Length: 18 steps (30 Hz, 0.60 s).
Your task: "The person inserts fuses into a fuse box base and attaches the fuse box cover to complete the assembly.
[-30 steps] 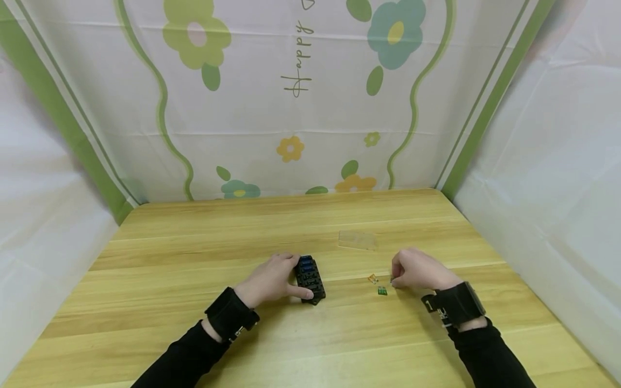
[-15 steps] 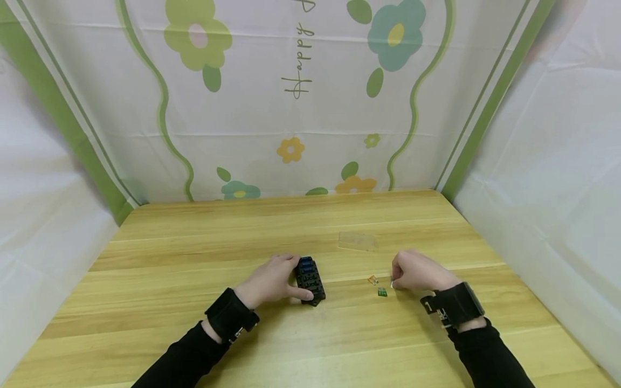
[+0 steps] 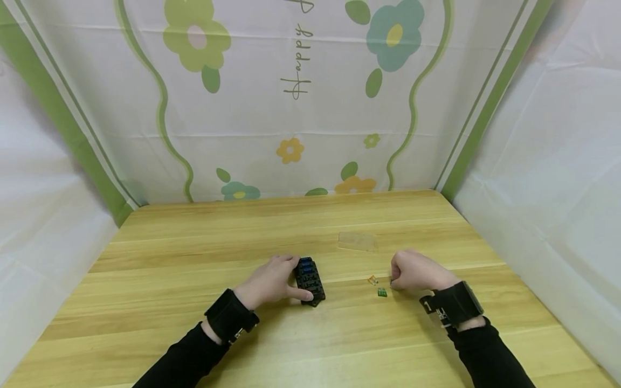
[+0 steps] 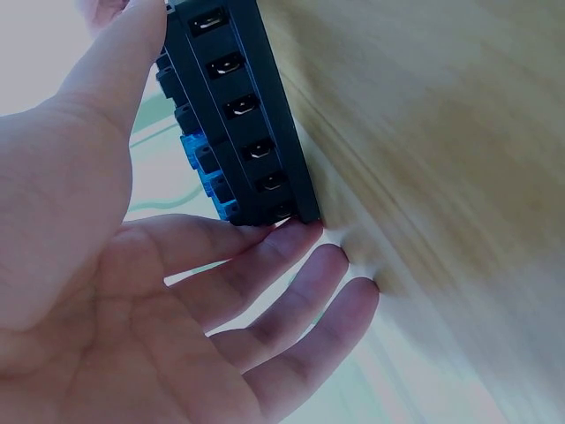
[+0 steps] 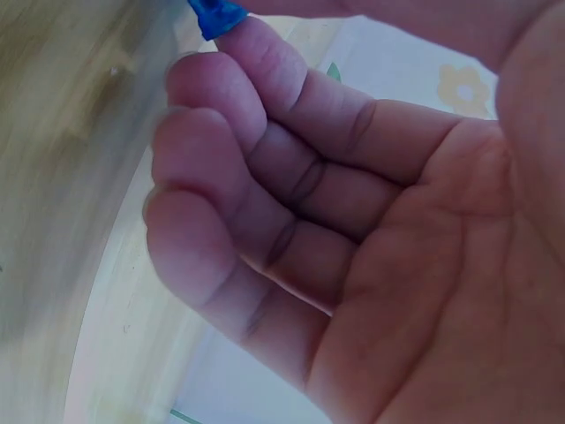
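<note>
My left hand (image 3: 271, 279) grips a black fuse box (image 3: 310, 281), thumb at its near end and fingers at its far end. Blue blade fuses (image 4: 210, 177) sit in the far slots of the box, which rests on the table; the nearer slots look bare. To the right, my right hand (image 3: 418, 271) pinches a blue blade fuse (image 5: 219, 16) between thumb and index finger, low over the tabletop; its other fingers are curled. Just left of that hand lie a small orange fuse (image 3: 372, 279), perhaps with a pale piece beside it, and a green fuse (image 3: 382, 292).
A clear plastic cover (image 3: 356, 241) lies flat on the wooden table (image 3: 218, 231), behind the loose fuses. White cloth walls surround the table on the left, right and back; the back cloth (image 3: 252, 108) has printed flowers.
Both hands and the fuse box stay nearly in place. A pale bit that showed at my right fingertips half a second ago is now mostly hidden.
</note>
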Motion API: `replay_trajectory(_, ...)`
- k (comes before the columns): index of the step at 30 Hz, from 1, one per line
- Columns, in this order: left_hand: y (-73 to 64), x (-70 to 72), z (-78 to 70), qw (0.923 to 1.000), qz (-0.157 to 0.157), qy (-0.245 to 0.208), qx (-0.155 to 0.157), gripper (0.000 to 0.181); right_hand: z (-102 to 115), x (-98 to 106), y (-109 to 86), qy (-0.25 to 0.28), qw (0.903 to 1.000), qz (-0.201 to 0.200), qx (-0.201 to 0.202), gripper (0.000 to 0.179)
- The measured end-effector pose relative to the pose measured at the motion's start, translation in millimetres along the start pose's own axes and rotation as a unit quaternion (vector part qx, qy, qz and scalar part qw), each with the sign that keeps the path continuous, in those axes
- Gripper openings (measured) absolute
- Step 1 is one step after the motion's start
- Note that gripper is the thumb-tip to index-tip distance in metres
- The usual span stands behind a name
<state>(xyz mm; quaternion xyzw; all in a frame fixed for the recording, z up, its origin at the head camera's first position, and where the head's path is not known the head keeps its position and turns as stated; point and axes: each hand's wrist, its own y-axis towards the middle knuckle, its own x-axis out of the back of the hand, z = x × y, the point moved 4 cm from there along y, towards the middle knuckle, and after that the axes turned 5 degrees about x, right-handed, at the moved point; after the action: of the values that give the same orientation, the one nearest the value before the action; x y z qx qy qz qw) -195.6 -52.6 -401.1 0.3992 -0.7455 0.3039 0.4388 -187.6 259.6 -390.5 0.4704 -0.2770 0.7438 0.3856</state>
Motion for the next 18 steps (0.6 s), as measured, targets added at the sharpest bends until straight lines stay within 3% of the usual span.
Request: replay_trajectory(18, -0.3, 0.2, 0.0, 1.0000, -0.001, -0.001, -0.002, 0.100, 3.0, 2.9, 0.9, 0.002, 1.0000, -0.002, 0.005, 0.026)
